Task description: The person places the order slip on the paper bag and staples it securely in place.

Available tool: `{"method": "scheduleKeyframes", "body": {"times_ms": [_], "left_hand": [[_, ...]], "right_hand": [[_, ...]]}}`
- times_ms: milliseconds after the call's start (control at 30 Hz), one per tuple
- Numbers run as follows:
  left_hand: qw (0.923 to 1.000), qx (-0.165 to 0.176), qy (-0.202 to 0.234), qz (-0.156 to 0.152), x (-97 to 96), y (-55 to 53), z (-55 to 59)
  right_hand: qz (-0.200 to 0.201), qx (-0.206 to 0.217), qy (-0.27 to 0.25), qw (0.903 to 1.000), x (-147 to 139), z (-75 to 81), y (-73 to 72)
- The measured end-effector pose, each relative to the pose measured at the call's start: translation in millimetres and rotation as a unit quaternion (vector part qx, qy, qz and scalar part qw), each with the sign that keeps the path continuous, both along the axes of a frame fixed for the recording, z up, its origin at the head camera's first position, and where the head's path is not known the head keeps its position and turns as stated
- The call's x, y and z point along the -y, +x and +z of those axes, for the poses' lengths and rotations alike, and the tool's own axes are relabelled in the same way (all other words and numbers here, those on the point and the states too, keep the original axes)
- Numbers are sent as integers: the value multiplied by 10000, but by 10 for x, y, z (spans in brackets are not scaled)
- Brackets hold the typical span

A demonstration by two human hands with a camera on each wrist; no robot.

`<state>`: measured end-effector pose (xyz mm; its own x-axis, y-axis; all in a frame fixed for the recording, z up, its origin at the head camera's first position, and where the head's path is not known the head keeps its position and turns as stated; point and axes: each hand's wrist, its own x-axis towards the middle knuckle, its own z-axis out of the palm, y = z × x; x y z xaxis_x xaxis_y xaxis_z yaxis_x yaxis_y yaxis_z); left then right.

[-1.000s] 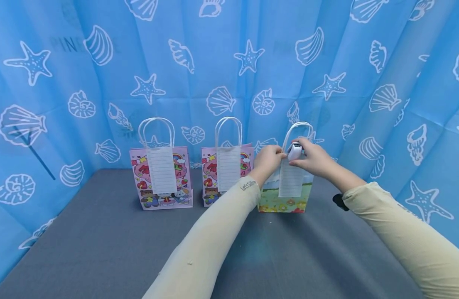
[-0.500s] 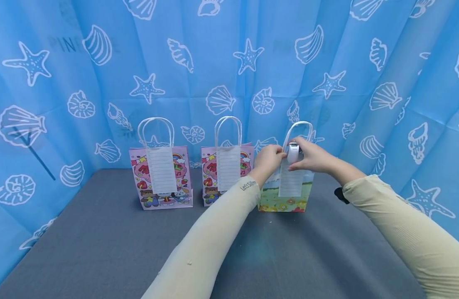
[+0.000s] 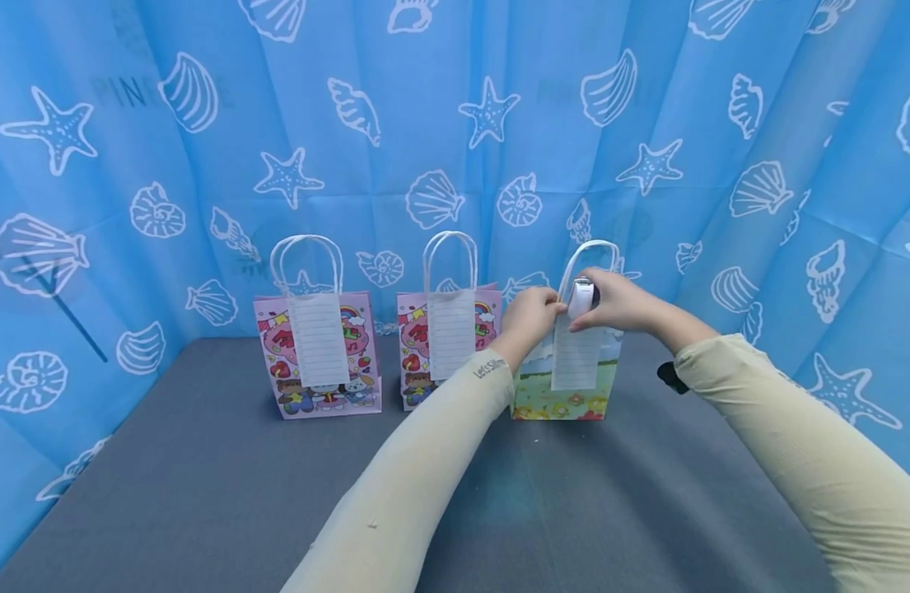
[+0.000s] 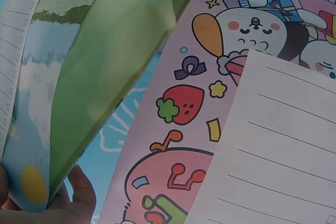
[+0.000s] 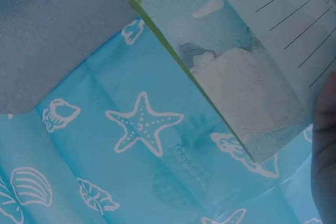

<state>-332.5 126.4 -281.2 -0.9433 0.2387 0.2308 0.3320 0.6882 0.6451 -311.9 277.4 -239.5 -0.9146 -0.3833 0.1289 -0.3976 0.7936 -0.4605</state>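
At the right of the head view stands a paper gift bag [image 3: 562, 405] with a meadow-and-flowers print and white handles [image 3: 594, 245]. A lined white paper slip [image 3: 576, 362] hangs over its front. My left hand [image 3: 529, 319] pinches the bag's upper left edge; in the left wrist view its fingers [image 4: 81, 190] curl round that edge. My right hand [image 3: 627, 306] grips a small white stapler [image 3: 581, 298] between thumb and fingers, over the top of the slip. Whether its jaws press the paper is hidden. Part of the right hand [image 5: 324, 150] shows in the right wrist view.
Two pink cartoon-print gift bags, one at the far left [image 3: 282, 366] and one in the middle [image 3: 413, 362], stand in the same row with lined slips on their fronts. They stand on a grey cloth-covered table [image 3: 225, 494]. Behind hangs a blue seashell curtain [image 3: 395, 148].
The stapler has turned a little in my right hand and sits slightly further left. My left hand keeps its hold on the bag's edge. The head view has shifted slightly.
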Motion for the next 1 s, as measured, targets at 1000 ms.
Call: {"method": "scheduleKeyframes", "body": {"times_ms": [1000], "left_hand": [[9992,81,32,-390,37,-23,-10]], "right_hand": [[0,-352,-290,9990,-5,-128,7]]}}
